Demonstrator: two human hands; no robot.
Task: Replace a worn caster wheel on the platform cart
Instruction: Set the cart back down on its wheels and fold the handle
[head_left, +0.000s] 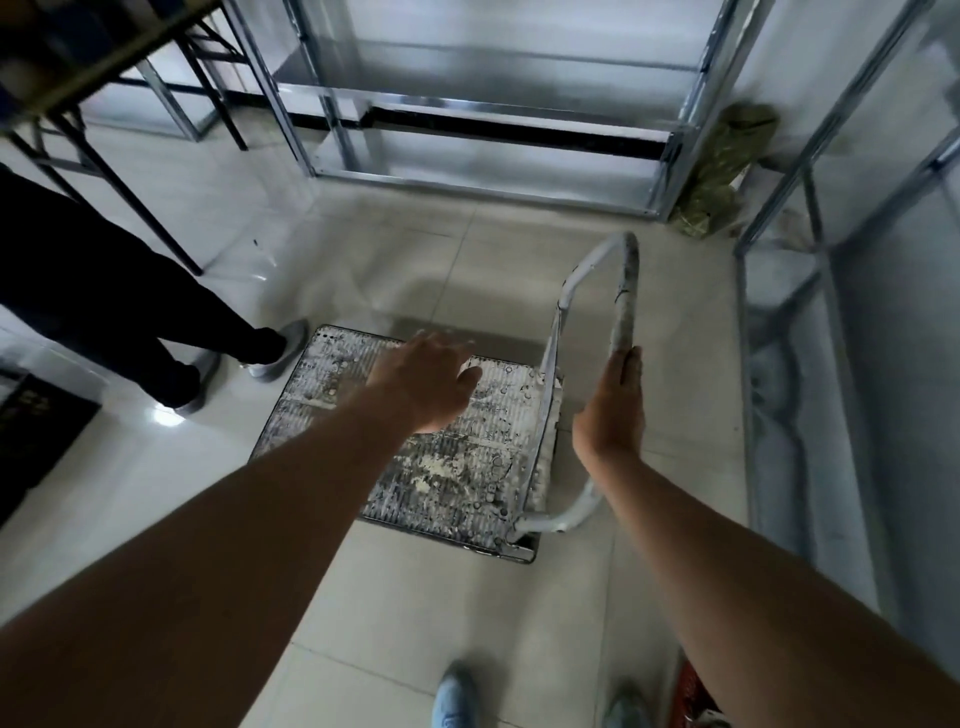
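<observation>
The platform cart (467, 478) is seen standing right way up on the tiled floor (415, 260), between the wearer's feet and a metal shelving unit (467, 104); its ribbed deck is spattered with pale, dried residue, and its tubular handle (626, 291) is raised at the right-hand end. No casters can be seen, since they are hidden under the deck.

The left hand (423, 384) is released, fingers spread and held over the middle of the deck; whether it touches the deck cannot be told, as it is blurred. The right hand (610, 410) is laid against the top bar of the handle, which vanishes between thumb and fingers; whether the fingers are closed round the tube cannot be told.

A second person's shoes (275, 358) are placed just beside the deck's far left corner; a green sack (722, 166) is propped in the corner by the shelving.

The cart is judged rigid and moderately heavy, awkward rather than fragile; the crusted deck is likely to give a gritty, unsure hold. To reach the wheels it would probably have to be tipped or turned over; the handle tube and the deck's edge rim are judged the soundest holds. The handle may be hinged, so it could fold when weight is put on it; the nearby feet should be minded.
</observation>
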